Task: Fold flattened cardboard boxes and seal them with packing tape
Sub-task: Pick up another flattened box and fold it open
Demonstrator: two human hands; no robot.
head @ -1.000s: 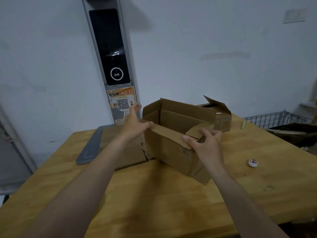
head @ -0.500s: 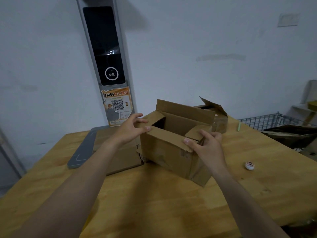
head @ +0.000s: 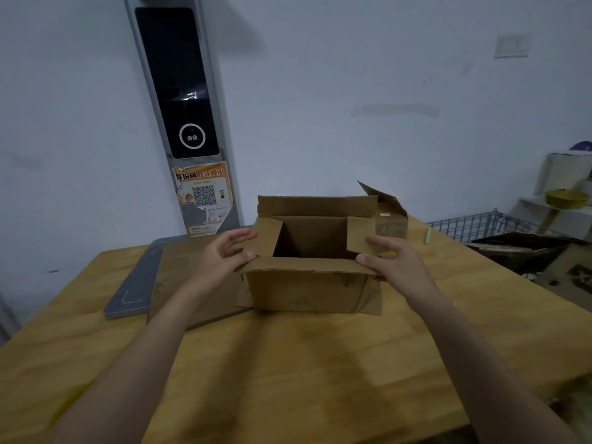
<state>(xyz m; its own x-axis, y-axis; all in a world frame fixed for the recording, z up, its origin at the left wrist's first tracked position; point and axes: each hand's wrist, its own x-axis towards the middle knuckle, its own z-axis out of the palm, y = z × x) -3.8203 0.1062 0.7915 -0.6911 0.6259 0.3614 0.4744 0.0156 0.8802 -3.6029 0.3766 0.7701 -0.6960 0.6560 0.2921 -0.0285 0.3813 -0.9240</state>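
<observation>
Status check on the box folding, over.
Left grip and right grip holding cardboard box at near corners. Top flaps open, unsealed. Nothing blocking.

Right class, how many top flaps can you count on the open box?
4: far flap upright, left flap at the left hand, right flap at the right hand, near flap under both thumbs.

view: head | faces: forward-down | range: near | centre: cardboard box [head: 307, 291]

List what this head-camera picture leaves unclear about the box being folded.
Head view, box: its floor, hidden by the near wall and shadow.
Head view, clear object behind the box: blurred, half hidden, so tape or not is unclear.
Head view, poster: small print too small to read.
</observation>
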